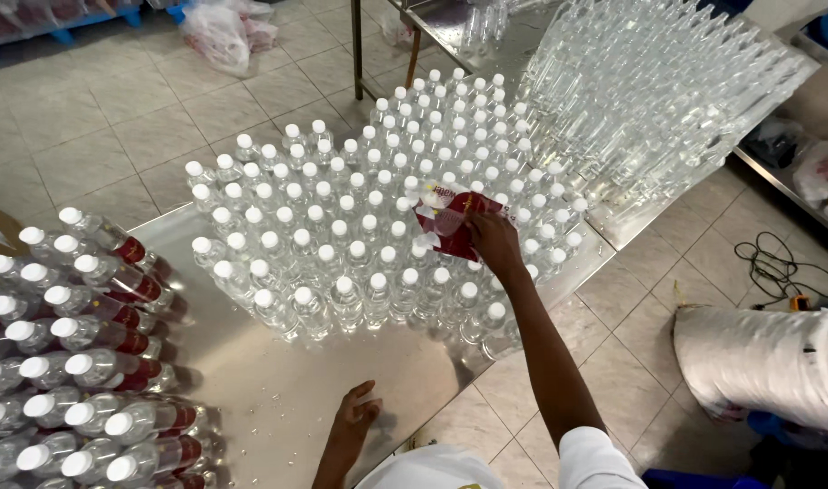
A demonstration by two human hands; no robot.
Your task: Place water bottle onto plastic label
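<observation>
Right hand (493,243) is stretched out over the block of standing bottles (368,235), fingers pinched on a stack of red-and-white labels (450,217). The labels sit directly above the white caps near the right edge of the block, touching or just over them; which cannot be told.

Left hand (355,421) lies flat on the bare steel table (278,389) at the near edge, fingers loosely spread, holding nothing. It is well apart from the bottles.

The standing bottles are clear, white-capped and unlabelled, packed cap to cap in a dense block on the table.

At the left of the table, labelled bottles (79,362) lie on their sides in rows, caps toward the left, red bands showing on their bodies.

Behind the block, at upper right, a large stack of empty bottles (649,91) without caps leans across a second steel surface.

Floor is pale tile (97,118). A white roll or sack (758,362) lies on the floor at lower right, with a black cable (780,263) coiled near it. Plastic bags (219,32) sit on the floor at upper left.

The person's white sleeve (595,457) shows at the bottom edge.
</observation>
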